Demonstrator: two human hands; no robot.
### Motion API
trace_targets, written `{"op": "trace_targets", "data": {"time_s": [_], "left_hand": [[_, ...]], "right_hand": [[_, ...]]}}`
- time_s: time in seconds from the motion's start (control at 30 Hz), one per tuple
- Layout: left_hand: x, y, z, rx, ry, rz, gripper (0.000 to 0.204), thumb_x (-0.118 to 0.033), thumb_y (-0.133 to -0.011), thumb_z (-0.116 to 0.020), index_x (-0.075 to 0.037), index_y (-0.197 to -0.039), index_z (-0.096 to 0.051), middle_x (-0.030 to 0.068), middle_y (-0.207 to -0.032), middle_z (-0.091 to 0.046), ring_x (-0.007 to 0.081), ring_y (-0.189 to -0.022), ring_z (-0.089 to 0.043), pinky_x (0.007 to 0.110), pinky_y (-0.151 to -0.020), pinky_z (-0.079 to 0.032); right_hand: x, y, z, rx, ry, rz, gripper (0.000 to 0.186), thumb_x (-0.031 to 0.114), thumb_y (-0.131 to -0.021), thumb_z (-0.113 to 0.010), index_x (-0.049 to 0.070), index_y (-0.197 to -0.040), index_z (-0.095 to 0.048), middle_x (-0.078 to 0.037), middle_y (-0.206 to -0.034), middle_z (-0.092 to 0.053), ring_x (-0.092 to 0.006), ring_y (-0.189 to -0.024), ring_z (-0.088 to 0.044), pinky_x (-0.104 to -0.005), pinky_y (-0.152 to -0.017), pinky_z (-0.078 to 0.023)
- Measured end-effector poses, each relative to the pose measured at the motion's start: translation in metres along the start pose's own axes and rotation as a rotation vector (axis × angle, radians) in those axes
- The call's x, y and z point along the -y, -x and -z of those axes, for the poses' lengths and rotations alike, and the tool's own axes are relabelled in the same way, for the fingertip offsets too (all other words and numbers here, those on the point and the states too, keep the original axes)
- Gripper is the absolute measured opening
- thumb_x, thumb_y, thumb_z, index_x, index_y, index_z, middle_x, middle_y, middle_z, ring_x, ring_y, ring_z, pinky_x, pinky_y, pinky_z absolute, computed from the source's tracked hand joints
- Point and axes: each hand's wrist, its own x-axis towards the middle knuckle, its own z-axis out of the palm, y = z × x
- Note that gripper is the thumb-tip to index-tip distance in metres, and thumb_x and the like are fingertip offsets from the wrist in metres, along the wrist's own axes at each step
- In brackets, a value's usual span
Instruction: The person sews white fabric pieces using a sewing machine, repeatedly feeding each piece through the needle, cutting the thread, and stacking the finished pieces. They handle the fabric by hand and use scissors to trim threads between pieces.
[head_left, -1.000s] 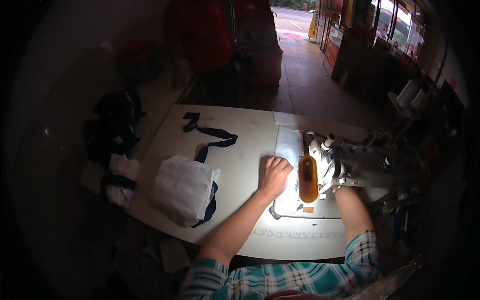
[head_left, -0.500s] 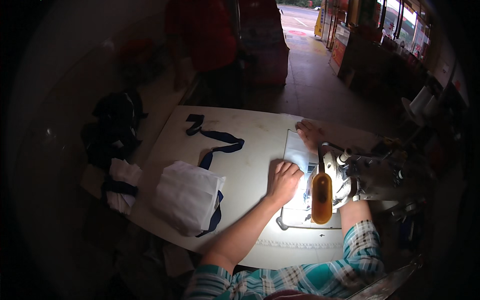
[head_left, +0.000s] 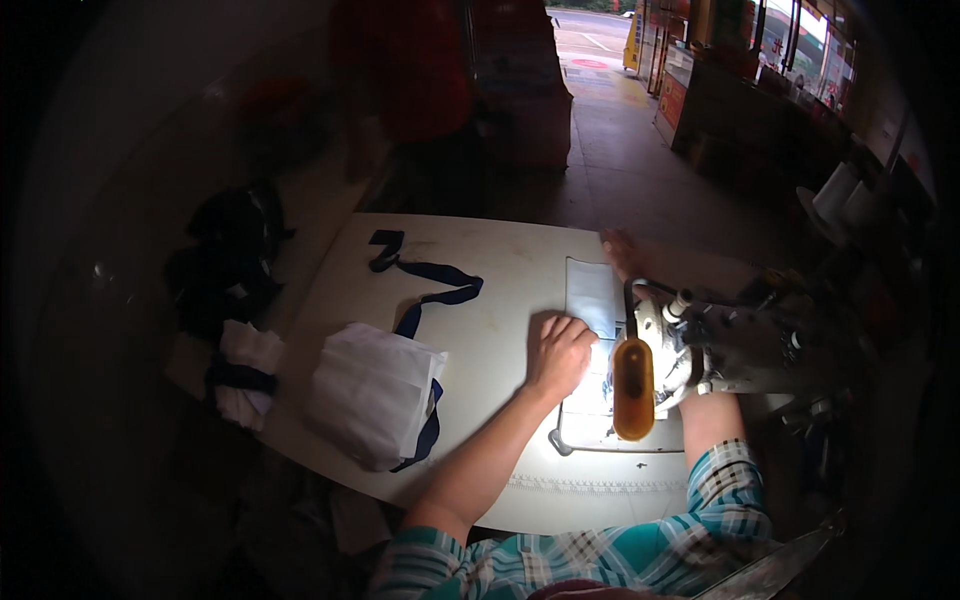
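Material (head_left: pixel 590 290), pale and bluish, is lying flat on the bench (head_left: pixel 510 350) just left of a sewing machine (head_left: pixel 665 345), its near part running into a brightly lit patch beside the machine head. The person's left hand (head_left: pixel 563 355) is resting at the material's near left edge, fingers curling downward; whether its grip is pinching the material or only pressing on it, I cannot tell. The right forearm (head_left: pixel 712 425) is passing beneath the machine's arm, and the right hand (head_left: pixel 620 252) is showing beyond the machine, just beside the material's far right corner; it is sitting in shadow, so I cannot tell how its grip is closing or spreading. An amber oval piece (head_left: pixel 633 390) is hanging before the machine head. Farther left, a white folded bundle (head_left: pixel 370 395) is lying near the bench's edge, and a dark blue strap (head_left: pixel 450 293) is winding away behind it. Left again, a smaller white bundle (head_left: pixel 248 350) is wearing a dark band (head_left: pixel 242 376). Across the bench, a person in red (head_left: pixel 405 70) is standing.
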Motion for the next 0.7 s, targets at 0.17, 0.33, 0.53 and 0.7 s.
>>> {"op": "trace_targets", "data": {"time_s": [0.17,0.33,0.53,0.7], "left_hand": [[-0.002,-0.006,-0.005,-0.085,-0.005,-0.006,0.012,0.0,-0.083,-0.068,-0.01,-0.085,-0.075,0.0051,-0.093,-0.068,0.0268,-0.097,-0.064,0.043,-0.099,-0.047],[-0.002,-0.006,0.0,-0.152,-0.047,0.026,0.013,0.001,-0.084,-0.067,-0.009,-0.083,-0.075,0.0058,-0.091,-0.069,0.0272,-0.094,-0.065,0.043,-0.097,-0.048],[-0.006,-0.001,0.003,-0.159,-0.127,0.032,0.012,-0.002,-0.085,-0.068,-0.009,-0.081,-0.076,0.0079,-0.088,-0.07,0.0292,-0.093,-0.066,0.042,-0.091,-0.049],[-0.018,0.026,0.017,-0.194,0.004,0.153,0.015,0.002,-0.082,-0.064,-0.009,-0.082,-0.075,0.0091,-0.088,-0.069,0.0326,-0.091,-0.065,0.044,-0.085,-0.051]], "right_hand": [[-0.03,0.064,0.017,-0.013,0.015,0.046,0.047,0.036,-0.108,-0.048,0.007,-0.144,-0.058,-0.019,-0.158,-0.048,-0.0361,-0.147,-0.044,-0.0514,-0.118,-0.036],[-0.032,0.13,0.033,0.012,-0.021,0.132,0.044,0.03,-0.106,-0.054,0.002,-0.139,-0.061,-0.023,-0.155,-0.051,-0.0393,-0.143,-0.048,-0.0492,-0.116,-0.041],[-0.023,0.231,0.072,0.111,-0.184,0.237,0.04,0.023,-0.104,-0.06,-0.004,-0.132,-0.064,-0.028,-0.15,-0.054,-0.0432,-0.138,-0.053,-0.0464,-0.113,-0.046],[0.001,0.317,0.132,0.196,-0.359,0.366,0.027,0.017,-0.1,-0.069,-0.003,-0.118,-0.073,-0.024,-0.14,-0.065,-0.0357,-0.118,-0.069,-0.0415,-0.105,-0.054]]}}
